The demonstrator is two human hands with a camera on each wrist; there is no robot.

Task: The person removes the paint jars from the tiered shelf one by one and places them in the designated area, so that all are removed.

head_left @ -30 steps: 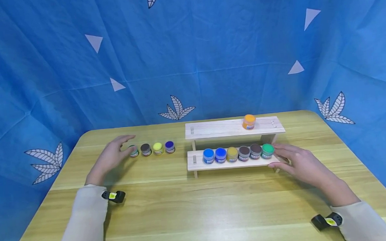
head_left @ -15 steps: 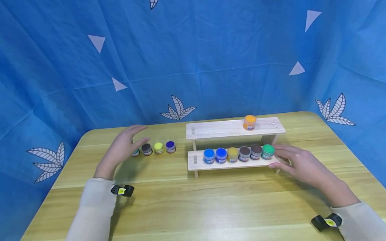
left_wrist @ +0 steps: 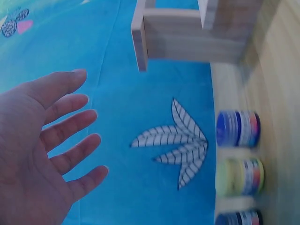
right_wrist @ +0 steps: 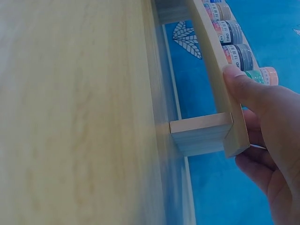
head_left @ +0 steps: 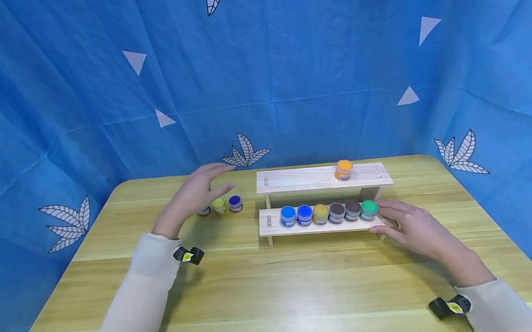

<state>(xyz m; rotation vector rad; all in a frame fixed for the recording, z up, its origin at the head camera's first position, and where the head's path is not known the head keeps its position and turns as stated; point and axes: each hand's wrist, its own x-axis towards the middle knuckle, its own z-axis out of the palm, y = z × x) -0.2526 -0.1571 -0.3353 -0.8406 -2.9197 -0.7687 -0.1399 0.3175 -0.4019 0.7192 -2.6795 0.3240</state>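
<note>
My left hand [head_left: 197, 192] hovers over the left part of the table, fingers extended and thumb apart, holding nothing. Beneath and beside it stand small paint jars: a yellow one [head_left: 220, 207], a dark blue one [head_left: 235, 203] and a dark one [head_left: 204, 212] partly covered by the hand. A two-tier wooden rack [head_left: 298, 178] stands to the right. My right hand [head_left: 416, 228] grips the right end of its lower shelf [right_wrist: 212, 61], thumb on the front edge and fingers behind. Right by those fingers sits a green paint jar [head_left: 369, 209].
Several more paint jars line the lower shelf, among them a light blue one [head_left: 288, 215] and an ochre one [head_left: 320, 213]. An orange jar [head_left: 343, 170] stands on the upper shelf. Behind the wooden table [head_left: 272, 291] hangs a blue patterned cloth [head_left: 314, 58].
My left hand has moved right and away from me, from beside the leftmost green jar to above the row, now covering that jar. My right hand has stayed on the rack.
</note>
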